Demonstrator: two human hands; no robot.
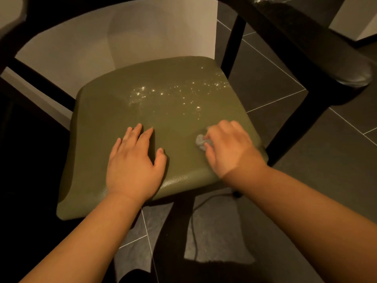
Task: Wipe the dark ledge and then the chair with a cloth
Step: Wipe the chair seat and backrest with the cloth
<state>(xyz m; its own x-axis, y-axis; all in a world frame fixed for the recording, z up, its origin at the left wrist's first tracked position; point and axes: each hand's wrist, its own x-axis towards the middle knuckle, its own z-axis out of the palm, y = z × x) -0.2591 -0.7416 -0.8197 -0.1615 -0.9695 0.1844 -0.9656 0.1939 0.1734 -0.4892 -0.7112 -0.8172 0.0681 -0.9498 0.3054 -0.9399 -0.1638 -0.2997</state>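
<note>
Gripping cloth (201, 142), right hand (228, 148) on seat (122, 107).

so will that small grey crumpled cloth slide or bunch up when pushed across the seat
The grey crumpled cloth looks soft and floppy, wadded under the right hand, so probably light. On the smooth olive-green seat it should glide, though glinting specks, if wet, may drag.

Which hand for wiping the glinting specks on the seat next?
Right. The right hand grips the cloth on the seat, near the specks; the left hand lies flat, empty.
</note>
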